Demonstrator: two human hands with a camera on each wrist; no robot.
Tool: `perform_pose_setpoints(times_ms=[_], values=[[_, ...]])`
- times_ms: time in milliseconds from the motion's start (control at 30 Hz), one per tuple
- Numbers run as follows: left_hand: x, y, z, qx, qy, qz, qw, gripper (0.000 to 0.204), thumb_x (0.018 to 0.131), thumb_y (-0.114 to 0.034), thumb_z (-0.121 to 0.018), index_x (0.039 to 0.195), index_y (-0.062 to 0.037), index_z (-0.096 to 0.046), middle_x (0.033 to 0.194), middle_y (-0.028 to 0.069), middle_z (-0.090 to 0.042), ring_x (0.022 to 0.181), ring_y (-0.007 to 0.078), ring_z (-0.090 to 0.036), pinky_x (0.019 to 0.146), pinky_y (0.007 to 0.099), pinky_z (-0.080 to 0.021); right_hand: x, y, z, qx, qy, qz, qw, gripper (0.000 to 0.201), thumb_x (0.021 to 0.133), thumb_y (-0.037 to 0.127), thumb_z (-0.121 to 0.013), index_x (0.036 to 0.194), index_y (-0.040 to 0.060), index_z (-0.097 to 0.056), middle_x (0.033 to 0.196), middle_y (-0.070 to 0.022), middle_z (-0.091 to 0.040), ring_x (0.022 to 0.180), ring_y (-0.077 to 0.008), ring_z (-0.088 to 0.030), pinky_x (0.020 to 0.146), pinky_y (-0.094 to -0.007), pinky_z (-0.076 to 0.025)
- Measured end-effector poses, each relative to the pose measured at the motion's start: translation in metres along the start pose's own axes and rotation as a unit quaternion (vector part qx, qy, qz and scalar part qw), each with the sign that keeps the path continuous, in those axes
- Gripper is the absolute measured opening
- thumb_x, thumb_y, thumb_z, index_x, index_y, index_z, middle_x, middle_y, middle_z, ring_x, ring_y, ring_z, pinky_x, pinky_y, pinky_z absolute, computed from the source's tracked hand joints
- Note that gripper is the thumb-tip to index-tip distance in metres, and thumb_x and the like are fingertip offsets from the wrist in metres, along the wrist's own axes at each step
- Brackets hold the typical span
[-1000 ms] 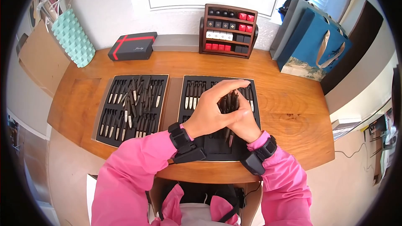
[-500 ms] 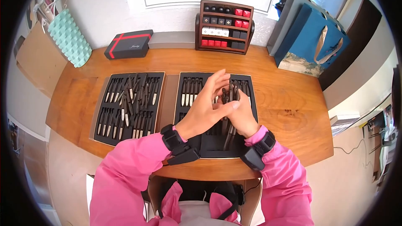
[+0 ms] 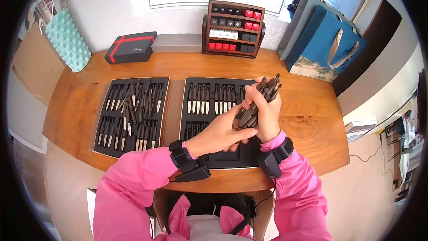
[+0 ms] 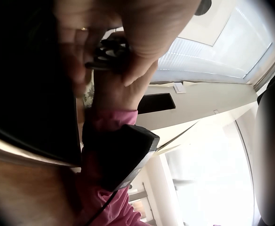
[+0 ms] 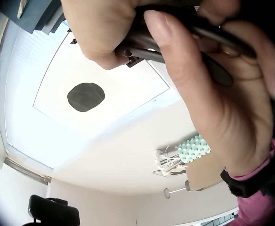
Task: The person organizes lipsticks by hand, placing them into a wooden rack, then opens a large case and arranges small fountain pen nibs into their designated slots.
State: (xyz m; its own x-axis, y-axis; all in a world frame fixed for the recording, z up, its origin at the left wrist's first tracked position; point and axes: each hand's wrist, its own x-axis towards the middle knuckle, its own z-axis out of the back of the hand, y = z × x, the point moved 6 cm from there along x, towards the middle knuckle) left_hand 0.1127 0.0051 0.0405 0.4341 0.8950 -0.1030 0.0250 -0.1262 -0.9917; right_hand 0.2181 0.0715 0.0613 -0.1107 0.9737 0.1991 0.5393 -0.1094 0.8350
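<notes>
My right hand [image 3: 269,117] grips a bundle of dark, slim sticks [image 3: 255,109], tilted with knobbed ends up and to the right. At their lower ends, my left hand [image 3: 218,132] has its thumb and fingers round the bundle. The right wrist view shows the left hand [image 5: 208,84] curved about the rounded stick ends [image 5: 219,70]. Both hands are over the right part of a black tray [image 3: 214,157], where similar sticks with pale tips [image 3: 197,106] stand in rows. A second black tray [image 3: 117,151] has rows of sticks with a loose heap [image 3: 133,102] on top.
Behind the trays are a dark box with red ribbon [image 3: 130,48] and a wooden rack [image 3: 207,40] of small red, black and white blocks. A mint textured holder [image 3: 69,40] stands back left, a blue paper bag [image 3: 321,40] back right. Bare wood [image 3: 312,138] lies right.
The bundle has moved right and changed from nearly upright to slanting, its knobbed ends raised. My left hand has gone from beside the bundle to its lower ends.
</notes>
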Motion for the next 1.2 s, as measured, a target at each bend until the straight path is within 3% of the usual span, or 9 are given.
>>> perform_pose_setpoints(times_ms=[100,200,433,667,733,800,933,1067,1200], values=[[0.003,0.004,0.002,0.081,-0.017,-0.033,0.996,0.026,0.106,-0.032,-0.054,0.111,-0.0058,-0.053,0.075,-0.0061,-0.04,0.059,0.0046,-0.035,0.052,0.0236,-0.032,0.005,-0.012,0.007,0.049,-0.016,-0.046,0.998,0.028,0.092,0.006,-0.071,0.112,0.0034,-0.051,0.079,-0.0029,-0.055,0.065,-0.012,-0.055,0.059,-0.0286,-0.048],[0.005,0.014,0.006,0.074,-0.004,0.025,0.997,0.025,0.108,-0.029,-0.05,0.111,-0.0052,-0.056,0.073,-0.007,-0.039,0.059,0.0044,-0.036,0.052,0.0239,-0.032,0.014,-0.018,0.021,0.11,-0.053,-0.078,0.989,0.019,0.097,0.013,-0.067,0.107,0.0066,-0.053,0.082,-0.0023,-0.052,0.07,-0.0121,-0.052,0.06,-0.0272,-0.047],[0.002,0.008,0.002,0.082,0.024,-0.009,0.996,0.029,0.11,-0.029,-0.043,0.111,-0.0034,-0.056,0.07,-0.0067,-0.036,0.057,0.0047,-0.032,0.052,0.0229,-0.03,0.041,-0.015,0.062,0.258,-0.094,-0.094,0.957,0.018,0.099,0.018,-0.067,0.095,0.0071,-0.053,0.082,-0.002,-0.051,0.069,-0.01,-0.048,0.058,-0.0238,-0.045],[0.003,-0.008,0.025,-0.083,-0.11,-0.113,0.984,0.034,0.111,-0.036,-0.043,0.106,-0.0045,-0.054,0.068,-0.0061,-0.037,0.055,0.0043,-0.034,0.049,0.0222,-0.028,0.03,-0.023,0.048,0.294,-0.084,-0.173,0.936,0.023,0.1,0.022,-0.067,0.09,0.0065,-0.054,0.078,-0.0024,-0.053,0.066,-0.0105,-0.051,0.059,-0.0231,-0.049],[0.006,-0.002,0.037,0.049,-0.174,-0.107,0.978,0.037,0.11,-0.036,-0.042,0.102,-0.0027,-0.057,0.07,0.0005,-0.049,0.059,0.0118,-0.047,0.054,0.0303,-0.039,0.022,-0.047,0.04,0.269,-0.051,-0.214,0.938,0.025,0.101,0.028,-0.066,0.096,0.0052,-0.057,0.081,-0.0031,-0.058,0.072,-0.0132,-0.059,0.065,-0.0258,-0.054],[0.009,-0.007,0.028,0.258,-0.196,-0.125,0.938,0.046,0.109,-0.039,-0.041,0.102,0.0036,-0.056,0.082,0.0237,-0.066,0.079,0.044,-0.065,0.07,0.0487,-0.048,0.007,-0.048,0.019,0.183,-0.076,-0.207,0.958,0.031,0.102,0.036,-0.063,0.106,0.0057,-0.057,0.091,-0.0063,-0.062,0.085,-0.018,-0.065,0.075,-0.031,-0.057],[0.009,-0.012,0.028,0.26,-0.197,-0.128,0.937,0.046,0.109,-0.036,-0.04,0.101,0.0048,-0.06,0.08,0.0245,-0.064,0.076,0.0428,-0.063,0.069,0.0473,-0.047,-0.006,-0.045,-0.006,0.245,-0.02,-0.227,0.942,0.044,0.101,0.046,-0.06,0.118,0.0068,-0.051,0.108,-0.0118,-0.063,0.102,-0.0252,-0.066,0.088,-0.0376,-0.058],[0.013,-0.011,0.036,0.336,-0.211,-0.085,0.914,0.046,0.108,-0.033,-0.042,0.097,0.0063,-0.063,0.08,0.0264,-0.065,0.077,0.0436,-0.064,0.067,0.0477,-0.046,-0.003,-0.037,-0.013,0.083,0.033,-0.152,0.984,0.034,0.094,0.015,-0.073,0.118,0.0043,-0.052,0.106,-0.0108,-0.064,0.098,-0.0234,-0.068,0.088,-0.0364,-0.057],[0.009,-0.018,0.04,0.349,-0.232,-0.078,0.905,0.046,0.107,-0.032,-0.043,0.093,0.006,-0.064,0.083,0.0286,-0.066,0.081,0.0461,-0.064,0.068,0.0501,-0.047,0.007,-0.038,-0.021,0.062,0.042,-0.18,0.981,0.044,0.086,0.003,-0.076,0.121,0.0029,-0.049,0.093,-0.0081,-0.065,0.091,-0.0209,-0.067,0.079,-0.0336,-0.056]])
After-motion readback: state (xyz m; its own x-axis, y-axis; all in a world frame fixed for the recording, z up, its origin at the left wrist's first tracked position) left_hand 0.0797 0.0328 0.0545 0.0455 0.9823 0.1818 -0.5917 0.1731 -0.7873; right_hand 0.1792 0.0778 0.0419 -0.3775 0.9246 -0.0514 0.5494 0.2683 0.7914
